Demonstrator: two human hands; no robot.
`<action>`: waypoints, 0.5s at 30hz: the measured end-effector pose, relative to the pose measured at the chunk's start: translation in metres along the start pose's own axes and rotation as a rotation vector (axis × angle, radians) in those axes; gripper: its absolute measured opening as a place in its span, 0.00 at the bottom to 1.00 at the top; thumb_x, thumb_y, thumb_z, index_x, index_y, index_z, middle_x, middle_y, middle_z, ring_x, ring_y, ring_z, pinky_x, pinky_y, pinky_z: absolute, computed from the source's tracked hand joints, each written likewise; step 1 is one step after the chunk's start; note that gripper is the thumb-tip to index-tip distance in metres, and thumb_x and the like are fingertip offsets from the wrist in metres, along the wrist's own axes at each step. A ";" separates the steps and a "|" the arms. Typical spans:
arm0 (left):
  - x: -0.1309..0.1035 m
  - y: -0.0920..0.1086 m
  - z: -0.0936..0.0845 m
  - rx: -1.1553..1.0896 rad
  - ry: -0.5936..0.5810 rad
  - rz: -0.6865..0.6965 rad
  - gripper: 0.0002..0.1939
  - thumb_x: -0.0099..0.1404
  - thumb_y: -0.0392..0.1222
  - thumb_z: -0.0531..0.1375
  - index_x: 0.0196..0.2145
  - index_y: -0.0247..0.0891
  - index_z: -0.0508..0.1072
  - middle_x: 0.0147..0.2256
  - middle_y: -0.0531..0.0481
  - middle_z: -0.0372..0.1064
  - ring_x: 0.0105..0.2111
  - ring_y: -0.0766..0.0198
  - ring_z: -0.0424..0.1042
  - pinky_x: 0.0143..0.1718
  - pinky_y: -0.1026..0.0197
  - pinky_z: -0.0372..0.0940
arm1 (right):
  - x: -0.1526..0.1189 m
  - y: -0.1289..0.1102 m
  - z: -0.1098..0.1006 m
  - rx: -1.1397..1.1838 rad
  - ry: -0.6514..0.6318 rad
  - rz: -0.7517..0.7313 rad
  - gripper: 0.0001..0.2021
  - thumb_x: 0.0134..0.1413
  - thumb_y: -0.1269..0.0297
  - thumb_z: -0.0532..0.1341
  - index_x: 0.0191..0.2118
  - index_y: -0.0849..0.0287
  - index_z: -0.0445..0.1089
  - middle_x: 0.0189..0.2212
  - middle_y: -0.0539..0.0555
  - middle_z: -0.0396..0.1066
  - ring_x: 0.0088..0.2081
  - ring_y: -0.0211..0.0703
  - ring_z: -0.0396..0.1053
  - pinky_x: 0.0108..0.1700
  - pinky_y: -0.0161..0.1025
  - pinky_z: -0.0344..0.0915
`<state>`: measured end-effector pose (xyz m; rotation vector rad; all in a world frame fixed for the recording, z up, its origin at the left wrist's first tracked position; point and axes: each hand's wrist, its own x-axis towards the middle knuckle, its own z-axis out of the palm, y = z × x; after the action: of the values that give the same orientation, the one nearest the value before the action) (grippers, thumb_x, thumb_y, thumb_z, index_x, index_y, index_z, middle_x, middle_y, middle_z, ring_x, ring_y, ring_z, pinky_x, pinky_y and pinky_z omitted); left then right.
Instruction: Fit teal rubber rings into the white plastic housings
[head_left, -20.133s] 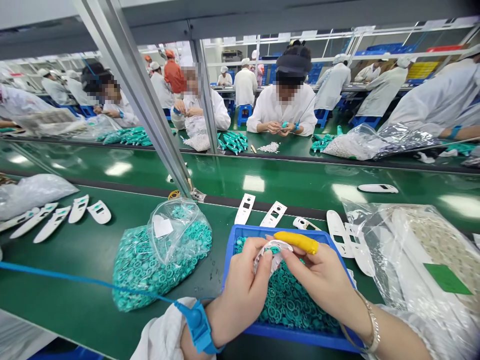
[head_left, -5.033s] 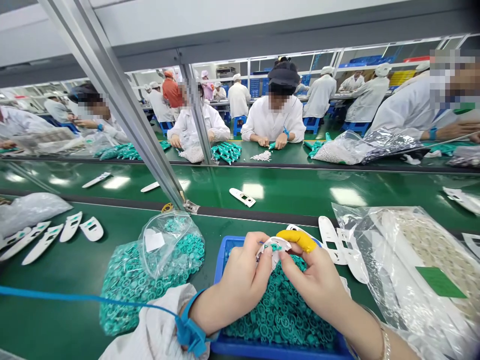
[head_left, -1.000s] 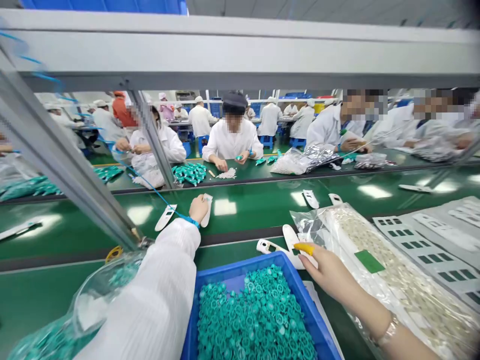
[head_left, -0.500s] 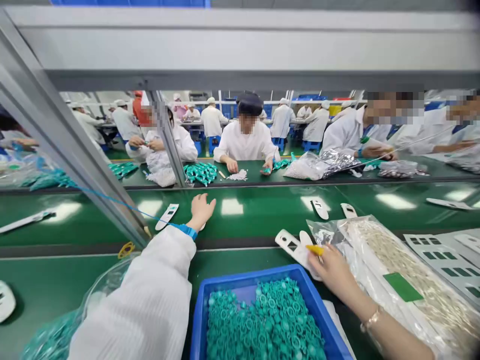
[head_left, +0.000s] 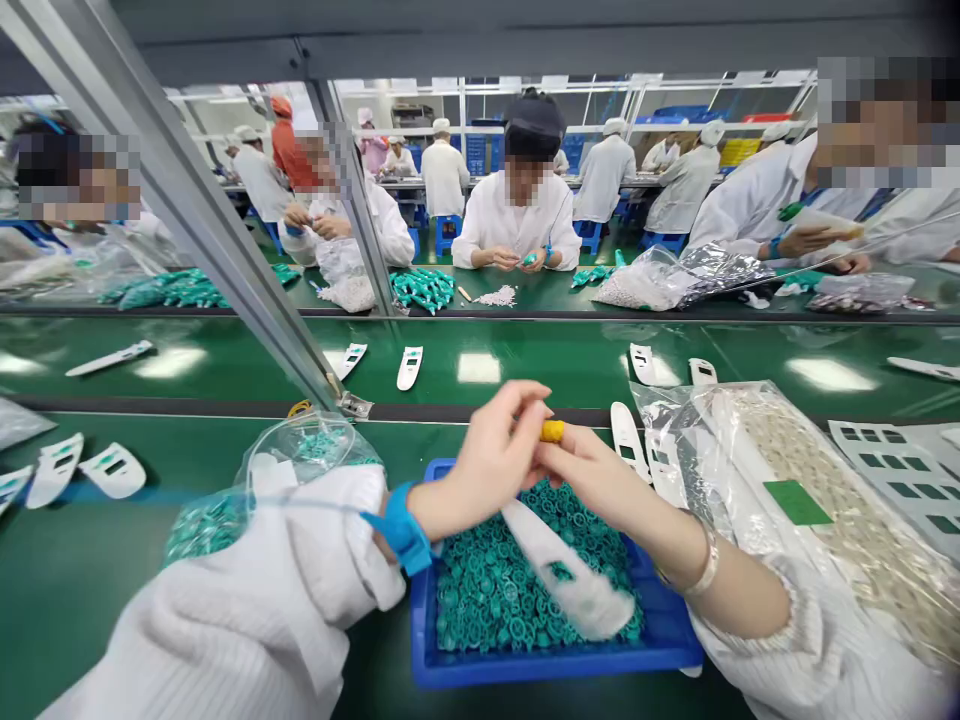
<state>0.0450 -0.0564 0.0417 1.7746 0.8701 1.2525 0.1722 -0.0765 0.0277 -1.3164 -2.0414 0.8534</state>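
Observation:
Both hands meet above the blue tray of small green rings and parts. My left hand has its fingers bent and pressed together at the upper end of a white plastic casing, which slants down over the tray. My right hand touches the left at the same end, its fingers closed, with a yellow cover on one fingertip. Which fingers bear the casing is partly hidden. A blue band circles my left wrist.
White casings lie on the green belt ahead. A metal post slants at the left. Plastic bags flank the tray, one holding many pale parts. People sit across the belt.
My left hand has come back from the belt to above the tray. My right hand has moved left to meet it, and a white casing now hangs between them. The view has tilted down.

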 end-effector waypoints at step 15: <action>-0.058 -0.028 -0.052 0.943 -0.969 0.538 0.14 0.65 0.33 0.51 0.46 0.45 0.67 0.54 0.45 0.61 0.55 0.55 0.58 0.52 0.51 0.54 | -0.011 0.035 0.021 -0.705 -0.301 -0.130 0.08 0.50 0.74 0.55 0.29 0.63 0.72 0.27 0.61 0.75 0.30 0.51 0.73 0.31 0.39 0.62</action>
<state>-0.0234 -0.0828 0.0031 3.0758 0.3826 0.0219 0.1809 -0.0797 -0.0133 -1.4325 -2.7859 0.2742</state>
